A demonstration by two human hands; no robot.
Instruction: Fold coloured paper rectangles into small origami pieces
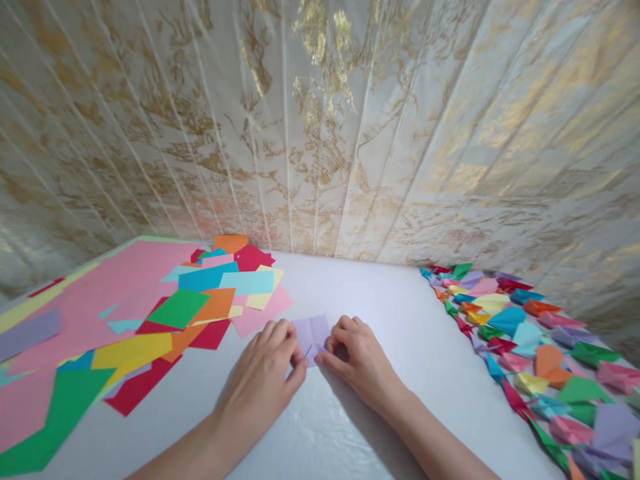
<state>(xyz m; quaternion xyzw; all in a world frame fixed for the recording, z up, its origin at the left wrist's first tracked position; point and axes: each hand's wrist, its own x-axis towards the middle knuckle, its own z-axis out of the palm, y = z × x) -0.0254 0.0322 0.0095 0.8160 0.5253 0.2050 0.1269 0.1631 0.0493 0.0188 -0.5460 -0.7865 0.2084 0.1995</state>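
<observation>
Lilac Paper, Small, Creased: Fold Held Between Two Hands

Item 1. Lilac paper (319, 327), one sheet; lies on the white table (373, 287), between the hands, near the middle. A crease runs down its upper part; the lower part appears turned in, narrowing towards the person, with a dark line near the left thumb. Exact layers: too small to tell.

Item 2. Left hand (266, 361). Thumb and forefinger pinch the paper's left side; remaining fingers lie close together, bent, partly hidden.

Item 3. Right hand (361, 361). Thumb and forefinger curl into a ring, tips pinching the lower right side; other fingers are tucked in.

Handling notes, by judgement. Let the centre crease serve as the guide, and bring each turned edge up to it without overlap. Steady one side while the other is adjusted; pull evenly, since thin paper skews easily. Align the corner first, then press outward from the fold with a fingertip against the table.

Item 4. Flat coloured sheets (130, 273), overlapping, at left, apart from the work.

Item 5. Folded paper pieces (509, 321), many colours, massed at right, well apart.
</observation>
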